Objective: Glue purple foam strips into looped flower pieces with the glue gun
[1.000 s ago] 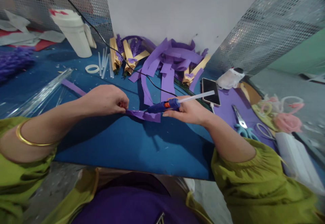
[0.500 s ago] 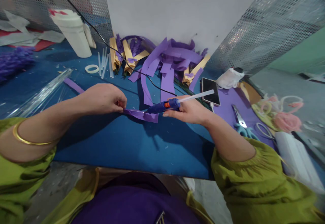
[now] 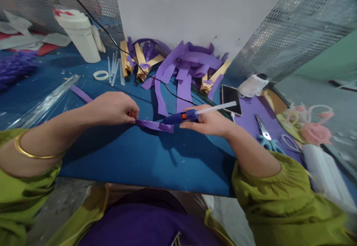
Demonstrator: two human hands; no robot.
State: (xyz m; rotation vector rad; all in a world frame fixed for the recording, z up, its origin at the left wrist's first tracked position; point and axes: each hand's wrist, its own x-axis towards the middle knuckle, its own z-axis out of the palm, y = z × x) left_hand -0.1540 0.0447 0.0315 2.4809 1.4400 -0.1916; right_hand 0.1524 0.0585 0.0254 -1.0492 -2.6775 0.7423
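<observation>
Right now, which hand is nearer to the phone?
Right. The right hand holds the glue gun just beside the phone; the left hand is far across, pinching the purple strip.

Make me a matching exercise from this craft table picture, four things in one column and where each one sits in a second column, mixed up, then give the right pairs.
Things
1. glue gun
2. purple paper strip
3. phone
4. scissors

Places
A. flat on the purple sheet near the right sleeve
B. in the right hand, nozzle on the strip
C. pinched at one end by the left hand
D. lying face up beyond the right hand, screen dark

Pairs: 1-B, 2-C, 3-D, 4-A
</observation>
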